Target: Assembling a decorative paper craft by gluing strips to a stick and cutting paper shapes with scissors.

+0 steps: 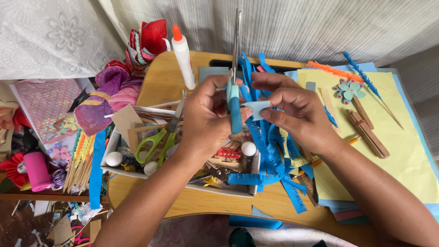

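Two hands meet over a wooden counter [164, 82]. Left hand [206, 121] has its fingers curled through the smooth blue plastic handles of the scissors [234, 91], thin metal blades pointing up. Right hand [299, 112] pinches a small pale blue paper piece [257, 109] beside the handles. Fringed blue paper strips [270, 155] spill below; the fingers hide the handle loops.

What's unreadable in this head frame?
- Left hand: its finger loops on the blue-handled scissors are hidden by the hand itself.
- Light blue paper piece: partly covered by the right hand.
- White tray: contents partly blocked by both hands.
- Yellow paper sheet: cut off at the right edge.
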